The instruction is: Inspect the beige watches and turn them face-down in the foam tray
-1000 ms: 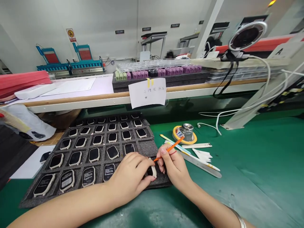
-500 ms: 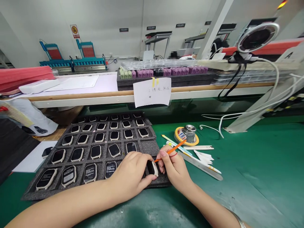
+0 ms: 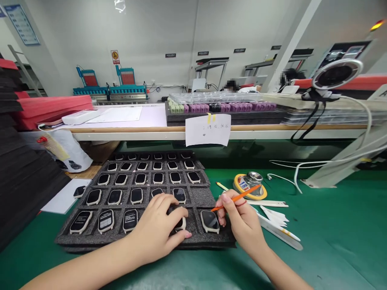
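Note:
Rows of smartwatch bodies without straps lie in a dark foam tray. My left hand reaches over the front row, thumb and fingers closed around a pale-framed smartwatch that they partly cover. In the front right slot lies another smartwatch, its dark screen facing up. My right hand pinches a slim orange stick like a pen. The stick's tip is by the top edge of that right-hand watch; whether it touches I cannot tell.
Right of the tray are a yellow tape roll with a metal-topped container on it, white paper pieces and slim tools. A shelf edge runs behind. Foam stacks stand at left; white cables hang at right.
My left hand has let go of the right-hand watch, which now lies in its slot, and has moved left onto a neighbouring watch. The orange stick stays in my right hand. The view has shifted.

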The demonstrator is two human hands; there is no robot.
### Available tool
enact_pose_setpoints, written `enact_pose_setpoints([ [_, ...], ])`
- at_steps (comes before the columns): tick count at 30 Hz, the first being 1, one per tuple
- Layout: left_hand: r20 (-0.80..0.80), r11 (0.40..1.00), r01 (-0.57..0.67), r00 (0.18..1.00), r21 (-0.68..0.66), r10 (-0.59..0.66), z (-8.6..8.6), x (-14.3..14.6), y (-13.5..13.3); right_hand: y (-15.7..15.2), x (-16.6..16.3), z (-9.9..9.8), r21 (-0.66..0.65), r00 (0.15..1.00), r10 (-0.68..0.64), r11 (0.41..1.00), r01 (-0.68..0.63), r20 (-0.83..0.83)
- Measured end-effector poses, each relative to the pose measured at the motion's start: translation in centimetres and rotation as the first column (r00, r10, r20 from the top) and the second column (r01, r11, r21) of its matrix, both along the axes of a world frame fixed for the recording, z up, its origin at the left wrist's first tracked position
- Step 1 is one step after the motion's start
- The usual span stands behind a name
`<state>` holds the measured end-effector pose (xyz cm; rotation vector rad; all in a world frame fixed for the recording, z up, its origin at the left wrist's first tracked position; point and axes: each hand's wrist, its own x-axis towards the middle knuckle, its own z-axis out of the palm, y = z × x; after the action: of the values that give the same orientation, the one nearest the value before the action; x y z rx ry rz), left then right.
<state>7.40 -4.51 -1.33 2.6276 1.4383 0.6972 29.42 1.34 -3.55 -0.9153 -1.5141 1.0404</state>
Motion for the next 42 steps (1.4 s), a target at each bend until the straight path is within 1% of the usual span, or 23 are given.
enact_pose_setpoints([
  [2, 0.025, 0.999, 0.033, 0.999, 0.014, -0.033, -0.1, -0.5, -0.3, -0.4, -0.8, 0.7, -0.017, 0.999, 0.05, 0.999, -0.051, -0.015],
  [5, 0.045, 0.999, 0.047, 0.998, 0.025, -0.048, -0.5, -0.7, -0.3, -0.7, -2.7, 1.4, -0.058, 0.985, 0.171, 0.983, -0.172, -0.022],
  [7, 0.049, 0.998, 0.041, 0.998, 0.039, -0.043, -0.7, -0.7, -0.2, -0.5, -4.1, 1.5, -0.083, 0.973, 0.228, 0.97, -0.23, -0.035],
  [9, 0.05, 0.997, 0.043, 0.998, 0.057, -0.046, -0.9, -0.7, -0.2, -0.2, -5.1, 1.3, -0.099, 0.966, 0.252, 0.962, -0.256, -0.05],
  [12, 0.068, 0.996, 0.044, 0.997, 0.074, -0.049, -1.1, -0.8, -0.1, 0.2, -5.7, 0.6, -0.122, 0.965, 0.254, 0.958, -0.26, -0.058],
  [16, 0.101, 0.997, 0.044, 0.994, 0.062, -0.051, -1.2, -0.9, 0.0, 0.1, -5.4, 0.0, -0.144, 0.966, 0.257, 0.955, -0.259, -0.033],
  [20, 0.132, 0.998, 0.052, 0.99, -0.018, -0.049, -1.2, -1.0, -0.1, -0.1, -5.2, -0.2, -0.121, 0.96, 0.278, 0.954, -0.274, 0.024],
  [23, 0.159, 0.995, -0.002, 0.987, -0.102, 0.018, -1.4, -1.0, -0.3, -0.3, -5.2, -0.2, -0.098, 0.96, 0.273, 0.959, -0.266, 0.058],
  [26, 0.162, 0.989, -0.045, 0.985, -0.139, 0.068, -1.5, -1.0, -0.4, -0.4, -5.2, -0.2, -0.082, 0.961, 0.264, 0.963, -0.258, 0.084],
  [37, 0.141, 0.991, -0.038, 0.988, -0.128, 0.057, -1.4, -0.9, -0.5, -0.4, -5.1, -0.3, -0.052, 0.964, 0.235, 0.972, -0.23, 0.128],
  [42, 0.15, 0.989, -0.057, 0.986, -0.134, 0.077, -1.6, -0.9, -0.6, -0.3, -5.3, -0.5, -0.055, 0.964, 0.219, 0.976, -0.213, 0.148],
])
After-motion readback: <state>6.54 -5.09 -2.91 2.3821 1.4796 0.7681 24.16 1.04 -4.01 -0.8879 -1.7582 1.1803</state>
